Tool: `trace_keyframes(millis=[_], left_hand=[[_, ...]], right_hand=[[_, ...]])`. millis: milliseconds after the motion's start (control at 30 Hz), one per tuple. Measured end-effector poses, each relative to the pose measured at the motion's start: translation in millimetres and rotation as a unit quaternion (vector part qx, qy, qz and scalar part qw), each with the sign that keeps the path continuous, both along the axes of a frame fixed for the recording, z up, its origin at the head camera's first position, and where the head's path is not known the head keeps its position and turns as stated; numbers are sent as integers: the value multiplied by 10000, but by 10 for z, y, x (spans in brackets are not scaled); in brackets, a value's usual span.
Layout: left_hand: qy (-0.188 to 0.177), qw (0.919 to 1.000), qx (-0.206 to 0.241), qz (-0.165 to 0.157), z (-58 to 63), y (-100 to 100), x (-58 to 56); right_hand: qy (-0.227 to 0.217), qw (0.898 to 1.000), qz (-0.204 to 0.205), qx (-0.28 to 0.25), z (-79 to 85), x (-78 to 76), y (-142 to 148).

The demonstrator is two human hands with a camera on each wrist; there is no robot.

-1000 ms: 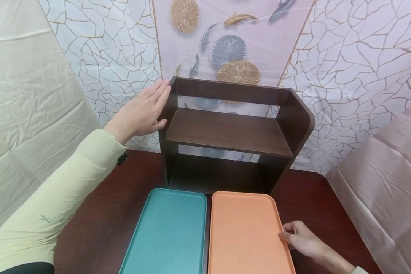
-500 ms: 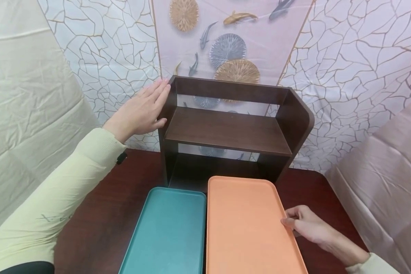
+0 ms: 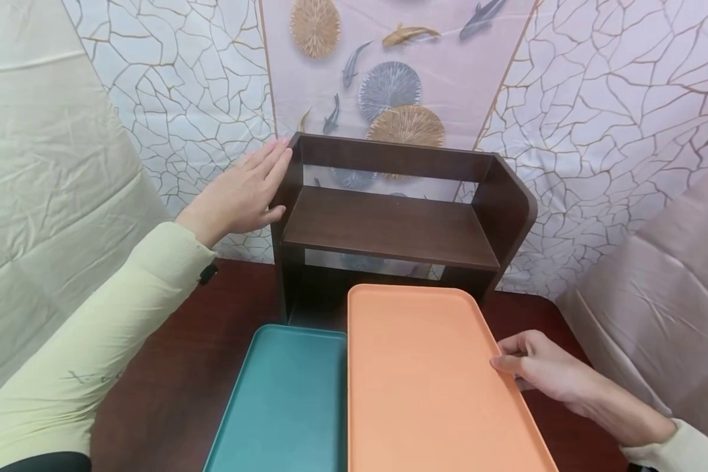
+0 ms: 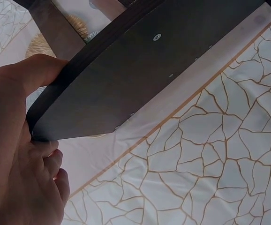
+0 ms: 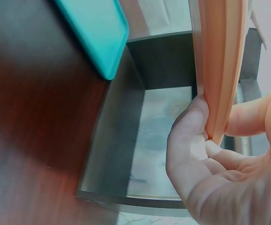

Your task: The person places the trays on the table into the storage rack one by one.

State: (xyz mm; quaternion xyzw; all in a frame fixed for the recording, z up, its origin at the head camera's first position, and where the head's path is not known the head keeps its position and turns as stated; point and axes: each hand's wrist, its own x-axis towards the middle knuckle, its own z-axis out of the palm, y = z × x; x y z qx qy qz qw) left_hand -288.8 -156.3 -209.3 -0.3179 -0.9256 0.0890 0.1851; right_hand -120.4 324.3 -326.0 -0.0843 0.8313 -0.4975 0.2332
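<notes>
My left hand grips the upper left corner of a dark brown two-tier desktop shelf. In the left wrist view, the thumb lies over the side panel's front edge and the fingers lie around its corner. My right hand pinches the right rim of an orange rectangular tray, thumb on top. The tray's far end is raised in front of the shelf's lower compartment and overlaps a teal tray in the head view. The right wrist view shows the orange tray edge-on between thumb and fingers.
The shelf stands on a dark red-brown wooden table. Behind it hangs a patterned cloth with gold crackle lines and fish. Pale cloth drapes close in the left side, and another drape the right.
My right hand has lifted the orange tray and moved it forward, so its far end now covers part of the lower compartment's opening. The left hand has stayed at the shelf's corner.
</notes>
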Motion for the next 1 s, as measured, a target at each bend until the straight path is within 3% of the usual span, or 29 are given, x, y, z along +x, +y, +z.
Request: trace_keyframes(millis=[500, 800, 1000], left_hand=[[-69, 10000, -10, -20, 16, -4, 1], [-76, 10000, 16, -24, 31, -20, -1], [-159, 9999, 4, -20, 8, -16, -14]], right_hand=[[240, 9996, -38, 171, 500, -72, -151], [526, 9964, -185, 634, 740, -339, -368], [539, 9954, -317, 720, 811, -576, -463]])
